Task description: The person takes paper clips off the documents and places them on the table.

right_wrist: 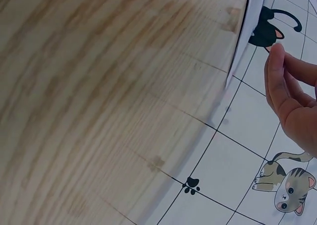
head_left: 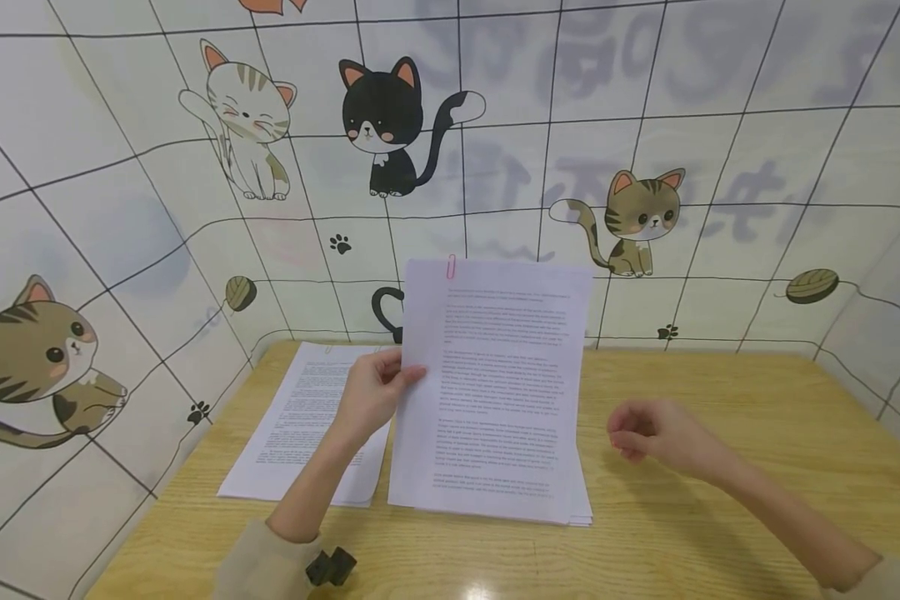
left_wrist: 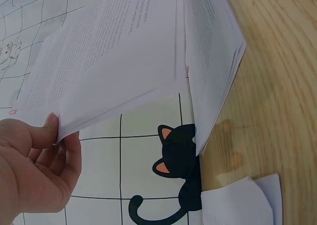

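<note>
My left hand [head_left: 375, 396] pinches the left edge of a set of printed sheets [head_left: 495, 383], thumb in front and fingers behind. The set is raised and faces me, with a pink paper clip [head_left: 452, 267] on its top edge near the left corner. More printed pages [left_wrist: 213, 51] lie beneath and behind it in the left wrist view. To the right of the sheets, my right hand [head_left: 656, 433] hovers above the table, apart from the paper. Its fingers [right_wrist: 278, 81] are loosely bent with the thumb close to them, and nothing shows between them.
Another stack of printed paper [head_left: 292, 425] lies on the wooden table [head_left: 720, 500] at left, small clips at its top edge. Behind the table hangs a white gridded backdrop [head_left: 510, 167] with cartoon cats. A dark blocky thing [head_left: 332, 567] sits at my left cuff.
</note>
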Action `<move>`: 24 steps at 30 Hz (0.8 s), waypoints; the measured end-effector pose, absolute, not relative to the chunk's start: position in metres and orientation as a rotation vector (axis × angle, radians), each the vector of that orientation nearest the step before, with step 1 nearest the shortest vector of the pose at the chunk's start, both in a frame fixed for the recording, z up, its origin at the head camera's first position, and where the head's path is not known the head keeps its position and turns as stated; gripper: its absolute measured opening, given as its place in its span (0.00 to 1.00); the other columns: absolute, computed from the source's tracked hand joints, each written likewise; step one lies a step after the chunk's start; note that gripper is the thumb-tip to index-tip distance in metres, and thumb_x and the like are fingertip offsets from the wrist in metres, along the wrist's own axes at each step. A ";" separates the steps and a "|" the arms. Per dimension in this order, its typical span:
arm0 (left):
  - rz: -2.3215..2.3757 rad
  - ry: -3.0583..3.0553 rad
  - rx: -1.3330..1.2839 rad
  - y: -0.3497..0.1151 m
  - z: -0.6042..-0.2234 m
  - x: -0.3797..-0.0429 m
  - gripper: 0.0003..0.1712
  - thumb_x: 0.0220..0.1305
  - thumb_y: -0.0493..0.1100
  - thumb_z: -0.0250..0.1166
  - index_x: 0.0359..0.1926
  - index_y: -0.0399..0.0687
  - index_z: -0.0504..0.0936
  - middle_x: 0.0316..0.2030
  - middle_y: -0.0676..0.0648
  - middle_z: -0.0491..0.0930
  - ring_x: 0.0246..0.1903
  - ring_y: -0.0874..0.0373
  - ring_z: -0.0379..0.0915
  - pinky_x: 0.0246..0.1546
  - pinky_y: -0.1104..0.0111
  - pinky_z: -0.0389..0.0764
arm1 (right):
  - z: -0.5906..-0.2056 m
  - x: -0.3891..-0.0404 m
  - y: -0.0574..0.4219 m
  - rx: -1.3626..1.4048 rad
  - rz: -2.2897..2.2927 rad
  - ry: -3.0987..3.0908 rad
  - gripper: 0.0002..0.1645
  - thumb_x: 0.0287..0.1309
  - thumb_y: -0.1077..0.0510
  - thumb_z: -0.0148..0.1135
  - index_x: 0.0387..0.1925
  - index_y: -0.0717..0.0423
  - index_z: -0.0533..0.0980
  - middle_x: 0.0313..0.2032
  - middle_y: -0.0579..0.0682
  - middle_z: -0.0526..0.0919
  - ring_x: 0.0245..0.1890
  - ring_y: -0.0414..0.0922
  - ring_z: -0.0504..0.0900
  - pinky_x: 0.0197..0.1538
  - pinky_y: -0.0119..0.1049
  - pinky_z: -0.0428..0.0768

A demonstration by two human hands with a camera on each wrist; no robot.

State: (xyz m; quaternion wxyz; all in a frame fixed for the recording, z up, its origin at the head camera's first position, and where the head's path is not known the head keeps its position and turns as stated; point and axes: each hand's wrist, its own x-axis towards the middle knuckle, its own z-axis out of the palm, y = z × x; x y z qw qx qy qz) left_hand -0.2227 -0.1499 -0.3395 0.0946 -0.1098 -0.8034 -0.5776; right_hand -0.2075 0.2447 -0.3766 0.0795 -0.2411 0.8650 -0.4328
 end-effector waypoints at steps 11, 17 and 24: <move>-1.724 -2.381 -0.320 -0.149 -0.340 -0.224 0.13 0.65 0.33 0.69 0.50 0.35 0.86 0.35 0.41 0.88 0.32 0.53 0.85 0.31 0.68 0.83 | -0.395 -0.205 0.245 -0.750 -1.268 2.462 0.04 0.63 0.69 0.65 0.37 0.68 0.78 0.28 0.52 0.83 0.26 0.41 0.81 0.29 0.37 0.83; -1.724 -2.385 -0.312 -0.149 -0.341 -0.223 0.13 0.65 0.33 0.69 0.50 0.36 0.86 0.36 0.41 0.88 0.32 0.53 0.85 0.32 0.69 0.83 | -0.402 -0.202 0.242 -0.751 -1.245 2.440 0.03 0.60 0.69 0.66 0.33 0.67 0.78 0.26 0.50 0.83 0.25 0.41 0.82 0.28 0.36 0.83; -1.722 -2.397 -0.306 -0.149 -0.340 -0.224 0.13 0.65 0.34 0.69 0.50 0.37 0.86 0.36 0.41 0.88 0.32 0.53 0.85 0.32 0.69 0.82 | -0.406 -0.200 0.242 -0.725 -1.215 2.445 0.04 0.60 0.66 0.67 0.32 0.62 0.78 0.25 0.48 0.83 0.25 0.39 0.80 0.27 0.34 0.82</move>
